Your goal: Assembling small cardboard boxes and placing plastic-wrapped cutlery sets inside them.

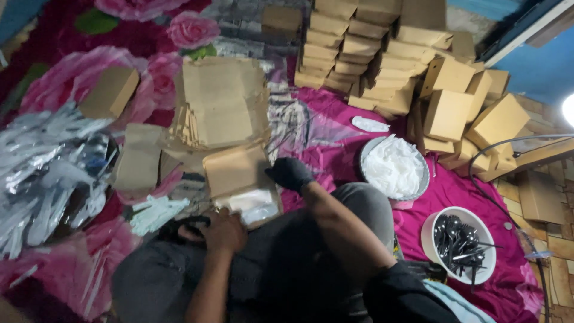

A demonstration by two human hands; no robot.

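Note:
An open brown cardboard box (pixel 236 173) lies on my lap with white packets (pixel 251 203) inside it. My right hand (pixel 290 173), in a black glove, is closed against the box's right edge at the lid fold. My bare left hand (pixel 224 232) rests at the near edge of the box, its fingers curled over a dark bundle (pixel 185 227) on my knee. What the bundle is stays unclear in the dim light.
Flat box blanks (pixel 221 101) lie beyond the open box. Stacked closed boxes (pixel 371 54) fill the back right. A foil tray of white packets (pixel 394 167) and a white bowl of black cutlery (pixel 460 245) sit right. Silver wrappers (pixel 42 173) pile up left.

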